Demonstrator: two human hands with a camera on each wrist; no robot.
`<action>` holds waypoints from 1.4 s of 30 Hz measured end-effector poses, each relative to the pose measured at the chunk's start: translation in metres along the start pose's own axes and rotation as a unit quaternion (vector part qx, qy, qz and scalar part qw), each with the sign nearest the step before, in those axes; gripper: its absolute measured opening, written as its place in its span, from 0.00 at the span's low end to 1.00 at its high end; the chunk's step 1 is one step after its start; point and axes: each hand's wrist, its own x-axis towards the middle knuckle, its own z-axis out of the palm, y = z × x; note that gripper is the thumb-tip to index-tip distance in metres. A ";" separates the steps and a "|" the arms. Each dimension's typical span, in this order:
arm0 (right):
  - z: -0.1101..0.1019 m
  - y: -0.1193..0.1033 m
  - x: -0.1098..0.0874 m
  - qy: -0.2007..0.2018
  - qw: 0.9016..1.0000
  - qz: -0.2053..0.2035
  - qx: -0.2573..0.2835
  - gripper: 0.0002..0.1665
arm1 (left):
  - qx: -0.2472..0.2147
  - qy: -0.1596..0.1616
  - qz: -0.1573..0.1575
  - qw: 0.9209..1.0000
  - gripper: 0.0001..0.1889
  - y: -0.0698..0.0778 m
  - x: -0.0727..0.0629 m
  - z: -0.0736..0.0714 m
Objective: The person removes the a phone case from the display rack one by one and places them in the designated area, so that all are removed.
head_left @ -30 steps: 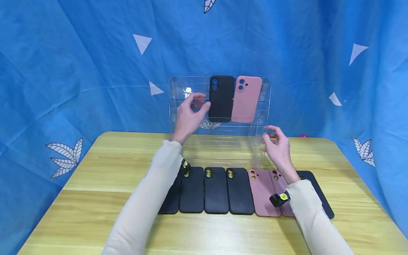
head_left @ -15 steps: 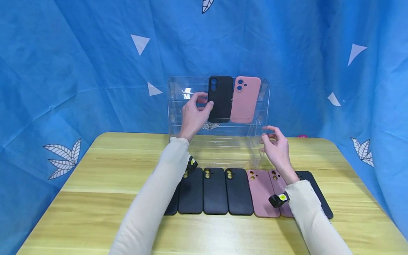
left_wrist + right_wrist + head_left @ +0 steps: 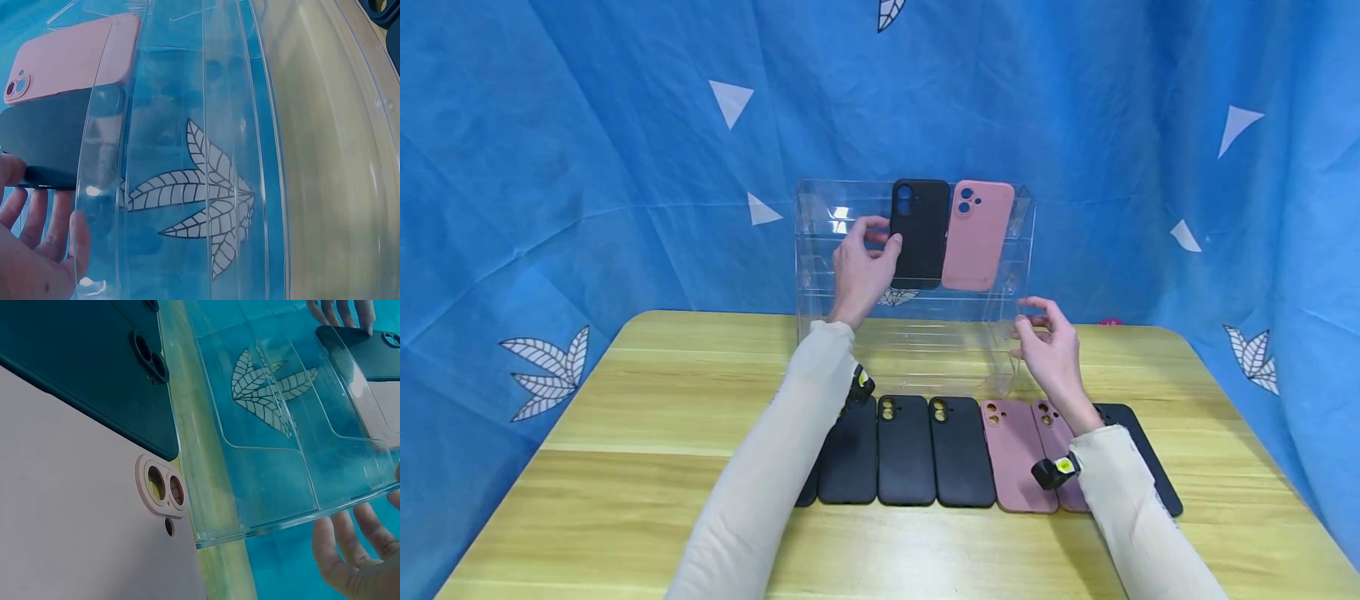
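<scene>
A black phone case (image 3: 922, 242) stands upright on the top tier of a clear acrylic display rack (image 3: 842, 196). My left hand (image 3: 861, 267) grips its left edge, thumb on the front face; the left wrist view shows the fingers (image 3: 37, 219) beneath that edge. Right beside it leans a pink phone case (image 3: 979, 237). At the rack's right side, my right hand (image 3: 1054, 354) holds the side panel, with fingers (image 3: 356, 544) along its outer face and the thumb only partly in view.
On the wooden table (image 3: 625, 467), in front of the rack, lies a row of black phone cases (image 3: 906, 454) and pink phone cases (image 3: 1018, 458). The left forearm covers part of the row's left end, the right forearm its right end. A blue curtain (image 3: 625, 150) hangs behind.
My left hand has moved slightly right and closed its thumb and fingers onto the edge of the black phone case. My right hand has stayed at the rack's side.
</scene>
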 end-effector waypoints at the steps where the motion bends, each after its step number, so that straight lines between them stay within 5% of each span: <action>1: 0.000 0.000 0.000 0.001 1.000 -0.001 -0.001 0.25 | 0.000 0.000 0.000 1.000 0.15 0.000 0.000 0.000; 13: 0.001 0.002 -0.002 0.004 1.000 -0.003 0.000 0.25 | -0.030 -0.021 0.001 0.999 0.14 -0.004 -0.002 -0.004; 26: 0.001 -0.001 -0.003 -0.001 1.000 -0.002 0.007 0.26 | -0.062 -0.017 0.043 0.997 0.14 -0.006 -0.003 -0.009; 42: 0.002 0.000 -0.001 0.008 1.000 -0.005 -0.008 0.24 | -0.187 -0.006 0.048 0.981 0.15 0.008 -0.007 -0.014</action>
